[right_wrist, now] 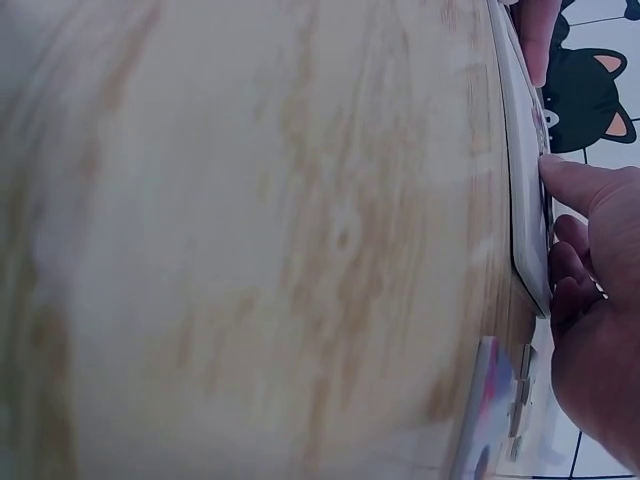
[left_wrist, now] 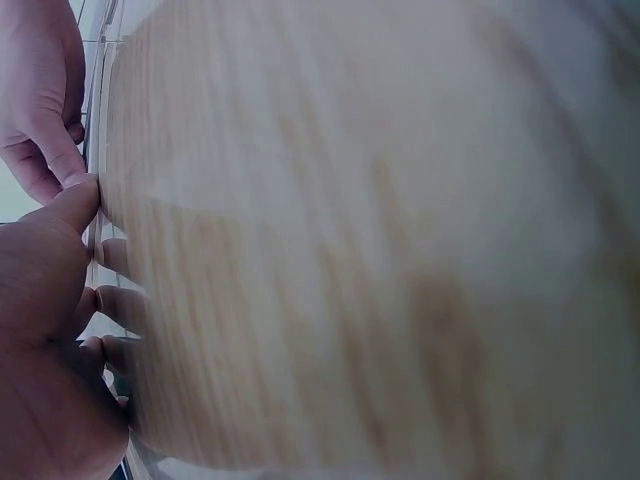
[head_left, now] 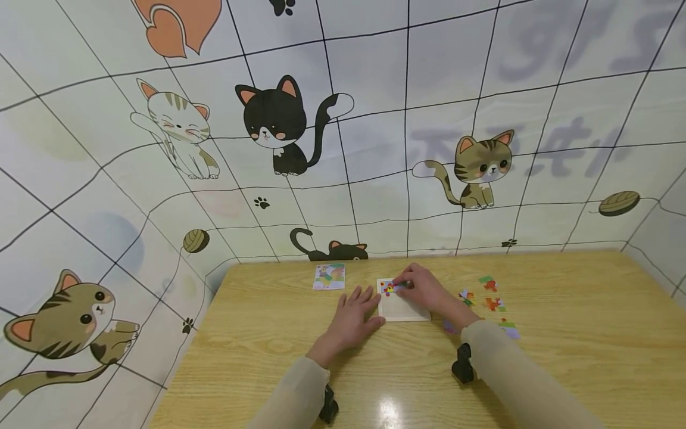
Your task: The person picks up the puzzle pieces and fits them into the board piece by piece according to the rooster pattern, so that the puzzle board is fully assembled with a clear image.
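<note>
Two hands: the left hand [head_left: 351, 319] and the right hand [head_left: 429, 292] were held apart from each other, on either side of a white tray [head_left: 404, 310].
Left fingers: they were spread and relaxed, laid down along the tray's left edge.
Right fingers: they were bent over the tray's far part; whether a piece was pinched there cannot be told.
Tray position: it was set flat on a wood-grained table [head_left: 257, 333].
Puzzle pieces [head_left: 388, 288]: brightly coloured, they were gathered in the tray's far left corner and partly covered by the right fingertips.
Loose pieces [head_left: 494, 304]: they were scattered right of the tray, one partly hidden by the right forearm.
Picture card [head_left: 329, 276]: it was laid left of the tray, near the table's far edge.
</note>
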Tool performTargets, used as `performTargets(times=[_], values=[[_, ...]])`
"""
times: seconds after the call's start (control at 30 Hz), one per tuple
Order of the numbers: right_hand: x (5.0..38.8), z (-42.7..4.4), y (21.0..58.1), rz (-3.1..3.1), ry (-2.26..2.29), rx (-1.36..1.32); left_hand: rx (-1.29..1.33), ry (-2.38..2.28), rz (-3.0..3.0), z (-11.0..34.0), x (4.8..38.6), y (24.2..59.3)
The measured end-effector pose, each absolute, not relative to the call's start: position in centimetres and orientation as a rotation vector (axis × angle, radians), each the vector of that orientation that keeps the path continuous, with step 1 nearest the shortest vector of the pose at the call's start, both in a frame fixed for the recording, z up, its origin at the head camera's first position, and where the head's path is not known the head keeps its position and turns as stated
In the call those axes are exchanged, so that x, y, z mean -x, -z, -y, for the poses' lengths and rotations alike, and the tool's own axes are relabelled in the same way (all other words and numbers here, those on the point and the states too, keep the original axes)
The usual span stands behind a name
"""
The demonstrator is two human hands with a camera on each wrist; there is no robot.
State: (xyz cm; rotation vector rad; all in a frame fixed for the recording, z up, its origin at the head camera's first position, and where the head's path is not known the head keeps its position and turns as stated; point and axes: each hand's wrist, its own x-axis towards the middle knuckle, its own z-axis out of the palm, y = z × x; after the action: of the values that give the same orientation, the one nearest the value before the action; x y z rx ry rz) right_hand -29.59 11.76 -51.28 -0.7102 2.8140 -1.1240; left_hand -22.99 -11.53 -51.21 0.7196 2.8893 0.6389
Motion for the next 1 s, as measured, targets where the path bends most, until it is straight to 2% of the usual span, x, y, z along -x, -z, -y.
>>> performTargets(times=[0.47,0.8,1.0], values=[[29.30,-11.61,51.46,-2.848,1.132,0.756,-0.715,-0.654,-2.890,11.56,22.98,51.39],[29.06,-11.28,51.34,-2.820,1.216,0.537,-0.703,-0.669,-2.881,11.56,22.90,51.26],[29.02,-11.24,51.39,-2.837,1.238,0.510,-0.701,-0.663,-2.880,11.55,22.86,51.19]])
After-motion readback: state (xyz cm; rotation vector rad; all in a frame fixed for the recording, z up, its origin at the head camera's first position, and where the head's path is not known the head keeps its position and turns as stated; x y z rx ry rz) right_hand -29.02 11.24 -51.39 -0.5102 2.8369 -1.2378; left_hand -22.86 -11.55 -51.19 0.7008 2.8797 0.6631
